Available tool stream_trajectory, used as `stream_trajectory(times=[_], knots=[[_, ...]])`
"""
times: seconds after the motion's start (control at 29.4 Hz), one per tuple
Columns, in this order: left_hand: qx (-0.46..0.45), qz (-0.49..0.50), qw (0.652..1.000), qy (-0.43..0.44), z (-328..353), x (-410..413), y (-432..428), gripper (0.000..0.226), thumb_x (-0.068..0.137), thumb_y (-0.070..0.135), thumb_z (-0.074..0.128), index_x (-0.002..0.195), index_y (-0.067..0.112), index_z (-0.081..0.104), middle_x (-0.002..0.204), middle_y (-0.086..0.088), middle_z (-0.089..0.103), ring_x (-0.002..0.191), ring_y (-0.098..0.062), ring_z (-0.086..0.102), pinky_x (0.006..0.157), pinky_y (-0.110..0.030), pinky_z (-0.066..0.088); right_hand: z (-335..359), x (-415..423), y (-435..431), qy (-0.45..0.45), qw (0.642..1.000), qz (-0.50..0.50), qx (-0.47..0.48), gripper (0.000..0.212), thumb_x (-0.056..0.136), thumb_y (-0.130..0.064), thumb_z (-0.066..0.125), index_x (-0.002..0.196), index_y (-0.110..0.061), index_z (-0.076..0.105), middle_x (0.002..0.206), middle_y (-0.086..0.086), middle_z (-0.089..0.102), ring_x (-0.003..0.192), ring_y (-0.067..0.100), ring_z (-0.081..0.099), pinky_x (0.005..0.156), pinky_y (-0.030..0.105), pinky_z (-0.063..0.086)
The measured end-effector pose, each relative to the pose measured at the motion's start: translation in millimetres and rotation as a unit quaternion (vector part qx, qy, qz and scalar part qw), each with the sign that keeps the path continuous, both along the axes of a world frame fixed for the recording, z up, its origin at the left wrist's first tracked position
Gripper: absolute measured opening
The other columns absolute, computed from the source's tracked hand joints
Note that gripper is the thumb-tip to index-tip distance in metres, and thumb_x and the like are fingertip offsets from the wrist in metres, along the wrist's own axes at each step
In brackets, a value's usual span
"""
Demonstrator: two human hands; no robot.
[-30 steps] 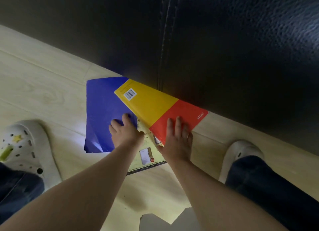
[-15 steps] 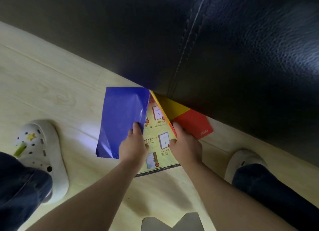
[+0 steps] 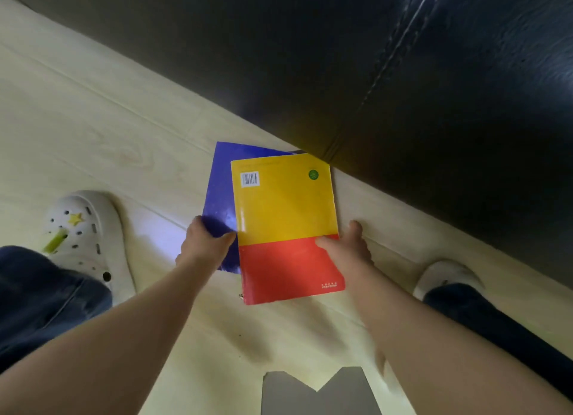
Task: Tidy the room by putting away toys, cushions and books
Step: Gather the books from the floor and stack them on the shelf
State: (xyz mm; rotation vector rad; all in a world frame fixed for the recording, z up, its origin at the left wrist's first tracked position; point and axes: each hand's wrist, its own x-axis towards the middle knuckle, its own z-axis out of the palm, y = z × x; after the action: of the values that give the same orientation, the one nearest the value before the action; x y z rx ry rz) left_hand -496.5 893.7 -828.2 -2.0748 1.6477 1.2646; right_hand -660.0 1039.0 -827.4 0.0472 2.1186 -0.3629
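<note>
Hidden first: most of blue book sits under yellow-red book, only its left strip and top corner show; both lie stacked low over floor, just in front of sofa base; cannot tell whether they touch the floor or hang clear of it; far corner of the stack reaches the sofa's bottom edge, contact unclear. Left hand grips the blue book at its left edge, thumb on top near the yellow-red book's spine, other fingers curled round the edge, tips hidden underneath. Right hand grips the yellow-red book's right edge, thumb flat on the cover at the yellow/red line, fingers tucked below, one fingertip poking out past the edge. Small print near the red corner too small to read; barcode sticker and green round mark on the yellow part. Covers: yellow-red matt card, edges a bit worn; blue glossy, thin, catching glare. Sofa black leather, grained, stitched seam running diagonally, cut off at top and right. Floor pale wood-look planks. White perforated clog on left with star charm; right shoe half covered by dark jeans leg. Grey notched shape at bottom edge, cut off, unidentifiable.
</note>
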Motion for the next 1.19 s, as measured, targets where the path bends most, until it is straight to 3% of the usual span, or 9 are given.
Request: stream_trajectory(times=[0.1,0.27,0.37,0.51,0.61,0.75,0.85,1.02,1.19], knots=[[0.024,-0.065,0.997,-0.03,-6,3,-7,0.06,0.072,0.035,0.074,0.119,0.012,0.045,0.12,-0.009,0.054,0.11,-0.034,0.051,0.091,-0.044,0.044,-11,8,-1,-0.043,0.998,-0.039,-0.009,0.081,0.06,-0.045,0.071,0.129,-0.02,0.036,0.124,0.01,0.054,0.113,0.034,0.053,0.096,0.046,0.046],[0.143,0.039,0.986,0.081,-17,2,11,0.072,0.051,0.037,0.075,0.115,0.012,0.054,0.116,-0.013,0.058,0.098,-0.029,0.061,0.083,-0.041,0.054,-28,24,-2,-0.065,0.995,-0.075,-0.014,0.092,0.045,-0.04,0.072,0.127,-0.012,0.041,0.122,0.014,0.055,0.111,0.034,0.056,0.093,0.047,0.049],[0.173,0.089,0.975,0.107,-17,7,9,0.08,0.046,0.04,0.078,0.118,0.014,0.054,0.117,-0.011,0.059,0.094,-0.027,0.064,0.075,-0.039,0.055,-27,26,3,-0.121,0.987,-0.106,-0.03,0.067,0.059,-0.03,0.08,0.118,-0.01,0.055,0.115,0.009,0.062,0.104,0.026,0.059,0.088,0.034,0.047],[0.251,0.111,0.955,0.11,-5,-1,8,0.044,0.08,0.019,0.072,0.116,0.009,0.05,0.104,-0.007,0.063,0.082,-0.02,0.06,0.072,-0.036,0.048,-33,32,19,-0.162,0.967,-0.177,-0.082,0.032,0.07,-0.011,0.079,0.099,-0.012,0.066,0.092,0.006,0.069,0.09,0.023,0.063,0.089,0.033,0.049],[0.226,0.11,0.961,0.113,-4,-5,13,0.053,0.075,0.019,0.076,0.121,0.009,0.052,0.11,-0.011,0.065,0.094,-0.031,0.063,0.086,-0.046,0.051,-33,34,21,-0.187,0.954,-0.202,-0.119,0.028,0.071,-0.008,0.077,0.095,-0.016,0.067,0.097,0.01,0.072,0.084,0.025,0.068,0.08,0.036,0.055],[0.217,0.109,0.962,0.124,12,1,14,0.044,0.08,0.019,0.073,0.116,0.011,0.05,0.1,-0.01,0.064,0.086,-0.028,0.063,0.073,-0.038,0.052,-15,38,23,-0.228,0.941,-0.216,-0.129,0.024,0.077,-0.01,0.072,0.099,-0.016,0.063,0.095,0.011,0.071,0.075,0.023,0.067,0.066,0.029,0.052],[0.208,0.099,0.966,0.119,35,10,12,0.047,0.081,0.023,0.073,0.12,0.008,0.051,0.107,-0.015,0.065,0.089,-0.032,0.064,0.077,-0.041,0.053,7,44,19,-0.267,0.928,-0.232,-0.119,0.029,0.08,-0.019,0.07,0.107,-0.012,0.062,0.092,0.013,0.07,0.072,0.026,0.067,0.065,0.033,0.053],[0.208,0.127,0.964,0.106,86,27,8,0.039,0.083,0.022,0.071,0.114,0.002,0.057,0.091,-0.018,0.066,0.076,-0.031,0.063,0.078,-0.044,0.053,61,45,8,-0.303,0.926,-0.187,-0.126,0.014,0.087,-0.02,0.06,0.098,-0.012,0.06,0.075,0.008,0.068,0.059,0.021,0.065,0.057,0.027,0.05],[0.202,0.085,0.969,0.11,164,16,4,0.02,0.09,0.02,0.063,0.094,0.003,0.055,0.08,-0.015,0.061,0.068,-0.026,0.058,0.062,-0.036,0.048,138,37,10,-0.295,0.931,-0.151,-0.154,0.008,0.09,-0.022,0.055,0.087,-0.015,0.056,0.05,0.002,0.066,0.039,0.014,0.062,0.052,0.023,0.05]])
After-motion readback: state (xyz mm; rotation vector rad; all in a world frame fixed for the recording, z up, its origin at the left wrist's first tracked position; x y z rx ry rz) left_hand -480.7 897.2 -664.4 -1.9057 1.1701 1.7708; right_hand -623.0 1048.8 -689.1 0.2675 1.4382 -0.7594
